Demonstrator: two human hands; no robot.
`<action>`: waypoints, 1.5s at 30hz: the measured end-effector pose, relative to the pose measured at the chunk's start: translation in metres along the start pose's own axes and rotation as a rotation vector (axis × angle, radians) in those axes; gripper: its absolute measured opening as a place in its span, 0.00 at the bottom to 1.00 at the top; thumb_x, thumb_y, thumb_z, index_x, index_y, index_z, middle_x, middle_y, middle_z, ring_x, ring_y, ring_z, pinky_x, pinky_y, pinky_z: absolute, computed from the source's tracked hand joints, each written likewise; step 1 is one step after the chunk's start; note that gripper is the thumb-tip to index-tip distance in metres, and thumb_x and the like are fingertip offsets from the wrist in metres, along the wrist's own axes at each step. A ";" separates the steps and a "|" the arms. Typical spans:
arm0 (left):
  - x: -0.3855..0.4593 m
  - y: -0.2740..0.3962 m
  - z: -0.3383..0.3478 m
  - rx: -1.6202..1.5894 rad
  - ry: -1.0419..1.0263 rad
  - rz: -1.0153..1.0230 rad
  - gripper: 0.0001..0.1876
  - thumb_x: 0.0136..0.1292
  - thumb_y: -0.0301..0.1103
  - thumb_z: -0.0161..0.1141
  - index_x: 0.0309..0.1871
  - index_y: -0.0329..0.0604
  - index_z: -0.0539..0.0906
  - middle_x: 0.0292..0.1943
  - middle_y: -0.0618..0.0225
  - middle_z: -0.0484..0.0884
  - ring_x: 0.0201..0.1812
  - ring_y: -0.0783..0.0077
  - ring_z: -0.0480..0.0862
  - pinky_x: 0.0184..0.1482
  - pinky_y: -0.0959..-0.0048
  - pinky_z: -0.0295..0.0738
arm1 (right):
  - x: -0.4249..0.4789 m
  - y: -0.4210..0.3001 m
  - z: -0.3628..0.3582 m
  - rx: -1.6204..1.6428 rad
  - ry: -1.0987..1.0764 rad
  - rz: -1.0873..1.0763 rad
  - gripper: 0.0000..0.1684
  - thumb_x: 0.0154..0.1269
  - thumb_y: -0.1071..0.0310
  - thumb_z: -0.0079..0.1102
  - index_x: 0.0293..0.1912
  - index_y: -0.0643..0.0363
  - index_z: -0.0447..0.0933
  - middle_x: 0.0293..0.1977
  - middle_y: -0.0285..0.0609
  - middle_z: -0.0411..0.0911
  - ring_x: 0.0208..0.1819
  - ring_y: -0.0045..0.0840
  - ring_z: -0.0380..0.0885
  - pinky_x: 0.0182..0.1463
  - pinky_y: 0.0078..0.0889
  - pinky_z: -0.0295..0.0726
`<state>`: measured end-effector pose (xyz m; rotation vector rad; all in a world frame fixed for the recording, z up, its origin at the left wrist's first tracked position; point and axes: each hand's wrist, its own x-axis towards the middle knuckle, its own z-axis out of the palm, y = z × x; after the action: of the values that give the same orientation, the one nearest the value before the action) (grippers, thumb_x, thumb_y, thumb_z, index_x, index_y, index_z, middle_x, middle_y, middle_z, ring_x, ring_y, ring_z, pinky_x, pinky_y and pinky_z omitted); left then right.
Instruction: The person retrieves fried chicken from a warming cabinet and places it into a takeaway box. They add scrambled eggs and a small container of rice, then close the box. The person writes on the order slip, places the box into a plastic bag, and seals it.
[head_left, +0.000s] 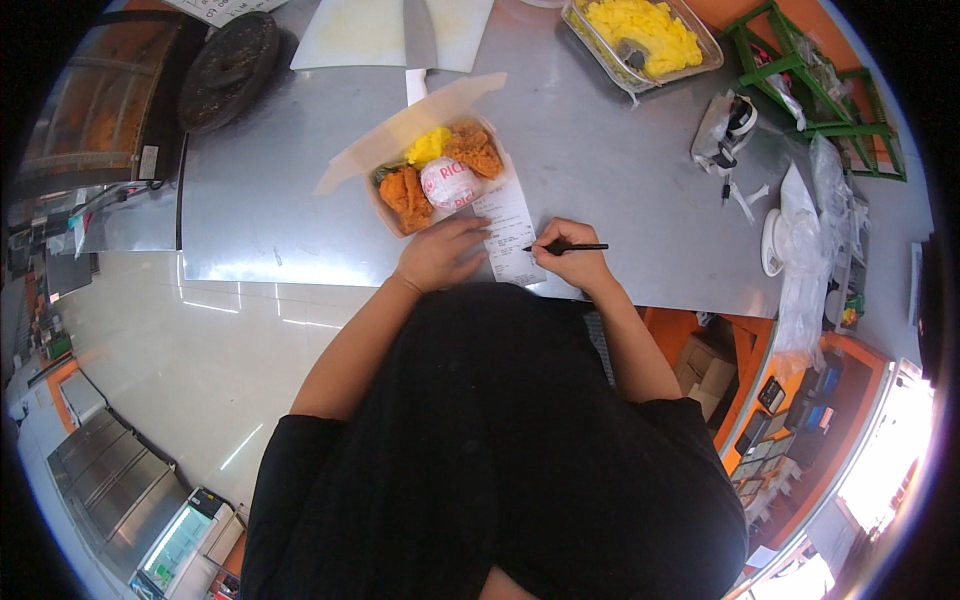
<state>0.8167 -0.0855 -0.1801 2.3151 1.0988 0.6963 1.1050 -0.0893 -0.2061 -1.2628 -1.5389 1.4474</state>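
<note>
A long paper receipt (510, 236) with printed text lies on the steel table. My right hand (574, 255) grips a black pen (585, 246), its tip touching the receipt's right side. At the paper's left edge rests my left hand (442, 255), palm down with fingers spread. Just above it stands an open cardboard meal box (386, 214), its lid flap (420, 127) tilted back. Inside are fried chicken pieces at the left (405, 196) and right (474, 148), yellow scrambled egg (429, 146), some greens, and a round paper-wrapped portion (448, 182) with red print.
A knife (420, 37) lies across a white cutting board (352, 34) at the back. Yellow egg fills a clear tray (592, 49). Green racks (802, 75), a bagged item (724, 131) and plastic bags (799, 255) line the right. A dark round lid (229, 71) stands left.
</note>
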 end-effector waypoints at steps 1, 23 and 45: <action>0.000 0.001 0.000 0.003 -0.001 -0.005 0.14 0.63 0.37 0.70 0.51 0.46 0.87 0.59 0.68 0.86 0.54 0.61 0.88 0.54 0.65 0.85 | 0.000 -0.001 0.000 0.000 0.004 0.012 0.08 0.59 0.74 0.74 0.32 0.61 0.80 0.30 0.33 0.82 0.34 0.15 0.78 0.39 0.22 0.78; 0.000 0.002 -0.001 -0.012 -0.018 -0.028 0.15 0.63 0.35 0.71 0.52 0.45 0.87 0.58 0.65 0.86 0.54 0.60 0.88 0.56 0.64 0.84 | 0.001 0.000 0.000 -0.034 0.013 -0.026 0.08 0.58 0.70 0.74 0.31 0.60 0.81 0.29 0.35 0.83 0.34 0.17 0.79 0.39 0.25 0.78; -0.001 -0.001 0.001 0.036 -0.031 0.029 0.16 0.64 0.34 0.69 0.55 0.46 0.87 0.58 0.63 0.85 0.54 0.58 0.87 0.55 0.62 0.84 | 0.003 0.003 -0.009 0.085 0.167 -0.040 0.06 0.64 0.83 0.65 0.39 0.64 0.79 0.41 0.42 0.84 0.42 0.20 0.83 0.48 0.25 0.82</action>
<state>0.8163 -0.0859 -0.1819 2.3686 1.0746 0.6547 1.1135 -0.0836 -0.2083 -1.2615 -1.3702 1.3327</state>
